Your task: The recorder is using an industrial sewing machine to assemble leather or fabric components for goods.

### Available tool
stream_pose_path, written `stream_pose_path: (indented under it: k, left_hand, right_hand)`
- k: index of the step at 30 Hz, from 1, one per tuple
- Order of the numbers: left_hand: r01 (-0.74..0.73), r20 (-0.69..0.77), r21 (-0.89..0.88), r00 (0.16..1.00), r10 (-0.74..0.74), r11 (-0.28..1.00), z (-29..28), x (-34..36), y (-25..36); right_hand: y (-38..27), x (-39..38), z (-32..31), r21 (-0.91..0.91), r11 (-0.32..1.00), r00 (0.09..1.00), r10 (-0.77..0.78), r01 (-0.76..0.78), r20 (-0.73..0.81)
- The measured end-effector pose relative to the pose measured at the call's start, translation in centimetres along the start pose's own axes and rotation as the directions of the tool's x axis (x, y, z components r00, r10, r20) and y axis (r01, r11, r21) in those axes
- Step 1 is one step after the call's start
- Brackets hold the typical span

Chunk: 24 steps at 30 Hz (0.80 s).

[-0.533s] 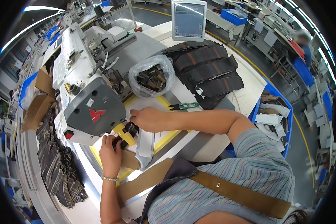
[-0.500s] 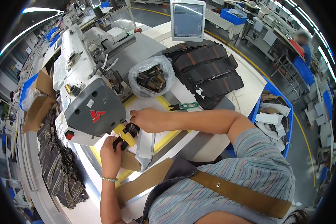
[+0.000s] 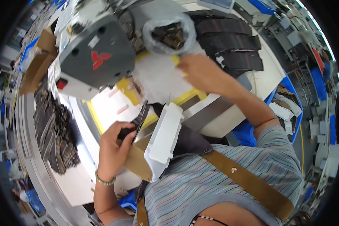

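Note:
At the table edge in front of me, my left hand [image 3: 116, 147] is closed on a dark fabric piece [image 3: 140, 118], pinched between thumb and fingers. My right hand [image 3: 202, 74] hovers over the white work surface just below a clear plastic bag [image 3: 147, 37] of small folded dark and brown pieces. Its fingers are smeared by motion, so what they hold cannot be made out. A sewing machine's grey head [image 3: 101, 60] stands ahead on the left. Below it lies a yellow plate [image 3: 129, 90]. A long white plastic tray [image 3: 165, 135] sits beside the left hand, next to brown cardboard [image 3: 138, 162].
Stacked dark striped fabric strips [image 3: 229, 41] lie at the far right. A heap of striped fabric pieces [image 3: 54, 132] lies along the left side. A blue bin [image 3: 295, 98] with cloth and white pieces stands off the table's right edge. Yellow tape [image 3: 186, 97] borders the work surface.
My left hand has drawn the dark fabric from beneath the machine head toward me. My right hand has left the machine and moved right, near the bag. The view has shifted.

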State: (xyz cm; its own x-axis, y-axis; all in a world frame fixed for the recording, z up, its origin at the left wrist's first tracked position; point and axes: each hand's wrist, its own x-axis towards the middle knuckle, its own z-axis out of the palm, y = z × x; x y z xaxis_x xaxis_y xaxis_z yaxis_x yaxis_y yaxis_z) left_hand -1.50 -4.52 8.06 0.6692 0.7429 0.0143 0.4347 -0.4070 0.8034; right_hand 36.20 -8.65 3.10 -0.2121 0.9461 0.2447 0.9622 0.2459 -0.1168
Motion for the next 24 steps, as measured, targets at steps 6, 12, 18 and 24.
stream_pose_path:
  k: [6, 12, 18, 24]
  left_hand:
    - [0.056, 0.015, -0.05, 0.998, -0.056, 0.997, 0.1, -0.5, 0.6]
    - [0.048, 0.003, -0.004, 0.999, -0.048, 0.999, 0.4, -0.5, 1.1]
    - [-0.011, 0.017, 0.001, 1.0, 0.011, 1.0, 1.4, 0.4, 0.6]
    - [-0.018, -0.004, -0.012, 1.0, 0.018, 1.0, 0.7, 0.4, 0.2]
  right_hand:
    - [0.8, -1.3, 1.3, -0.069, 0.975, 0.967, 0.218, -0.21, 0.129]
    - [1.1, 0.8, 0.4, 0.275, 0.949, 0.981, 0.115, -0.156, 0.158]
    - [-3.3, 5.4, 1.3, 0.916, 0.36, 0.947, -0.189, -0.18, 0.26]
    - [-4.4, 8.2, 2.7, 0.769, 0.503, 0.773, -0.269, -0.395, 0.574]
